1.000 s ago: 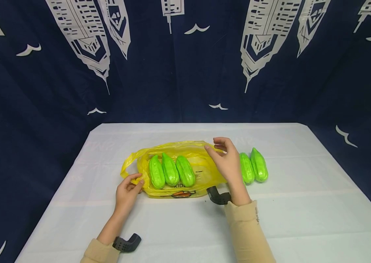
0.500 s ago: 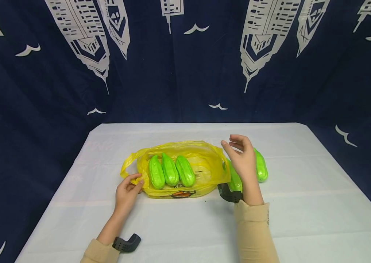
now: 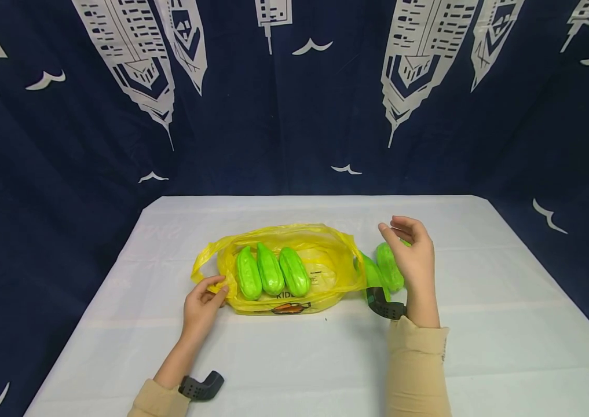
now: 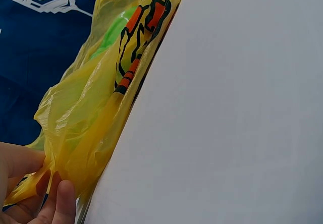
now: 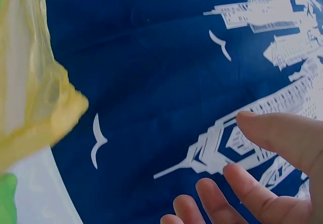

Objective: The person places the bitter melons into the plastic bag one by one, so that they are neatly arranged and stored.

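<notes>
A yellow plastic bag (image 3: 330, 255) lies on its side, its mouth spread wide. Inside it, three glossy green cucumber-like vegetables (image 3: 269, 269) rest side by side. My left hand (image 3: 201, 307) pinches the bag's left edge between thumb and fingers, as the left wrist view shows at the gathered plastic (image 4: 63, 148). To the right of the bag sit more such green vegetables (image 3: 389, 267), one partly covered by the bag's handle. Over these my right hand (image 3: 415, 255) is raised, fingers loosely bent and apart, holding nothing; it hides part of them.
A white cloth covers the table (image 3: 294, 359). Behind it hangs a dark blue curtain (image 3: 284, 127) printed with white buildings and birds. Black wrist devices (image 3: 202, 386) sit at both tan sleeves.
My right hand has moved right, from the bag's right edge to above the loose green vegetables, uncovering the bag's right handle. The left hand and the three vegetables in the bag stay put.
</notes>
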